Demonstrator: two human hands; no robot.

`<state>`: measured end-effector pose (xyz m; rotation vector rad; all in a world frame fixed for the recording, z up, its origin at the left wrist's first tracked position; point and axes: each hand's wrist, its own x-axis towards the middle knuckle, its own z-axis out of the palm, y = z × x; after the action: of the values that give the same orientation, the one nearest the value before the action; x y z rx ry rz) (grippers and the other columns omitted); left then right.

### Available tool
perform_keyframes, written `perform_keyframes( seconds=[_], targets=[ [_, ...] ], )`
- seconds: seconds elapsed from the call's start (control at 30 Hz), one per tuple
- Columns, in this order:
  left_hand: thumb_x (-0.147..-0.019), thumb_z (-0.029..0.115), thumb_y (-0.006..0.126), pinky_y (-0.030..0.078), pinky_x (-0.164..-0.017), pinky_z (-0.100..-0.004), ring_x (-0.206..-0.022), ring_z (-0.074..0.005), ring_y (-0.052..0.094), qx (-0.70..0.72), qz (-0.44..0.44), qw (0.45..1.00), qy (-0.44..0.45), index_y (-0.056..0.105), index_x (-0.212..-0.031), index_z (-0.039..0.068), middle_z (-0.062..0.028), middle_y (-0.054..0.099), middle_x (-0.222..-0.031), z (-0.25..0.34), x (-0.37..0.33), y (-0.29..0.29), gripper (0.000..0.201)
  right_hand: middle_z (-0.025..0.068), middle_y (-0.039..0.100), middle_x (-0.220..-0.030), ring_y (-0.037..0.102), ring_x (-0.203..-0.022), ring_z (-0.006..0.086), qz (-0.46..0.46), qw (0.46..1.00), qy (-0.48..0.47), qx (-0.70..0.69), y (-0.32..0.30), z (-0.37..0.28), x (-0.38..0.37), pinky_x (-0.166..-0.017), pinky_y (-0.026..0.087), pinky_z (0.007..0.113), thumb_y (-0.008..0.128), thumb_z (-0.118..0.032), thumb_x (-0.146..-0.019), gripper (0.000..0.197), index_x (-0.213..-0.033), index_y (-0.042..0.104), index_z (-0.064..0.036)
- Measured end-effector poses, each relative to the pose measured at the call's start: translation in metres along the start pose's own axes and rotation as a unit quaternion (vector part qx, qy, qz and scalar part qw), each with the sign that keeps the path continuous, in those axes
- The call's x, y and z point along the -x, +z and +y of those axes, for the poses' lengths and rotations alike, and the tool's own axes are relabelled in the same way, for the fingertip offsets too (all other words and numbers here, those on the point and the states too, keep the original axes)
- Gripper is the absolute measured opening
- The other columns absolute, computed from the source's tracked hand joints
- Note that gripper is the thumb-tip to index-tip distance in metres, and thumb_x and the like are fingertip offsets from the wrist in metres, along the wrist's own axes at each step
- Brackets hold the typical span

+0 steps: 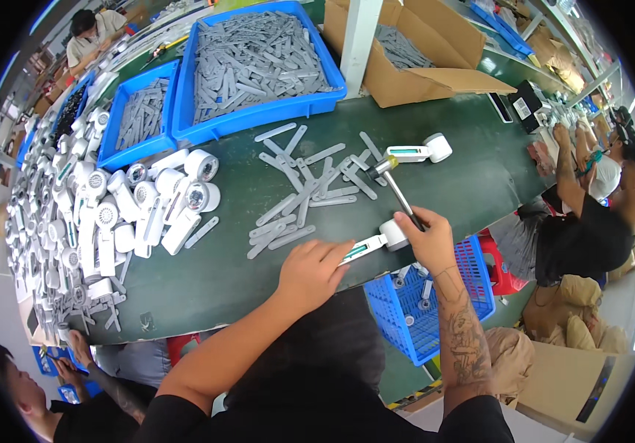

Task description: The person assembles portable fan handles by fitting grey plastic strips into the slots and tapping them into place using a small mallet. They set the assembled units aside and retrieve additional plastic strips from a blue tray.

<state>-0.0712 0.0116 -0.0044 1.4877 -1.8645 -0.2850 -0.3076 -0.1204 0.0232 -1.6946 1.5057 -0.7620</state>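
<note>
At the table's near edge lies a white handheld fan (365, 249) with a green strip showing in its open handle, its round head to the right. My left hand (310, 275) is closed over the handle's left end, pressing it to the table. In my right hand (431, 238) is a small hammer (400, 193); its yellow-and-dark head points away from me, above the table. Beyond the hammer lies a second white handheld fan (419, 150), with its green strip facing up. Loose grey strips (310, 184), long with rounded ends, are scattered left of the hammer.
White fans (110, 207) are heaped on the left. Blue trays (258, 118) of grey strips stand at the back, near a cardboard box (435, 85) and a white post (360, 44). A blue basket (406, 325) sits below the edge. Other people work on both sides.
</note>
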Motion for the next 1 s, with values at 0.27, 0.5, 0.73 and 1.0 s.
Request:
perform_keyframes(
  seconds=[0.27,0.5,0.73,1.0],
  targets=[
    [-0.091,0.016,0.081,0.053,-0.084,-0.0412,-0.094,-0.0266,0.069,-0.002,0.048,0.997,0.057,0.075,-0.124,0.013,-0.0036,0.076,-0.107,-0.019,0.015,-0.014,0.033,0.0016,0.068,-0.078,0.057,-0.072,0.007,0.032,0.998,0.025,-0.045,0.016,0.0,0.007,-0.065,0.049,0.028,0.087,-0.035,-0.096,0.044,-0.108,0.077,0.0054],
    [-0.109,0.019,0.064,0.048,-0.068,-0.0305,-0.073,-0.0148,0.062,0.474,-0.002,0.786,-0.397,0.068,-0.127,0.013,-0.006,0.072,-0.098,-0.026,0.025,-0.04,0.019,-0.0002,0.069,-0.092,0.06,-0.076,0.0062,-0.116,0.963,0.139,-0.197,0.011,-0.03,0.032,-0.07,0.048,0.023,0.079,-0.028,-0.104,0.041,-0.128,0.072,0.0037],
    [-0.113,0.027,0.05,0.047,-0.063,-0.0282,-0.069,-0.0101,0.056,0.582,-0.066,0.589,-0.557,0.062,-0.123,0.016,0.0005,0.06,-0.083,-0.022,0.011,-0.069,0.019,0.0154,0.075,-0.117,0.072,-0.11,0.0262,0.023,0.987,-0.156,-0.028,0.036,-0.033,0.031,-0.1,0.054,0.035,0.092,-0.021,-0.087,0.051,-0.127,0.074,0.0047],
    [-0.107,0.029,0.066,0.043,-0.051,-0.0347,-0.05,-0.0157,0.052,0.303,-0.003,0.854,-0.423,0.072,-0.12,0.012,-0.0053,0.067,-0.073,-0.042,0.042,-0.084,0.022,0.0169,0.076,-0.11,0.074,-0.099,0.0292,-0.04,0.989,-0.14,0.002,0.065,-0.046,0.031,-0.091,0.057,0.037,0.094,-0.023,-0.084,0.05,-0.119,0.075,0.0051]
  ],
)
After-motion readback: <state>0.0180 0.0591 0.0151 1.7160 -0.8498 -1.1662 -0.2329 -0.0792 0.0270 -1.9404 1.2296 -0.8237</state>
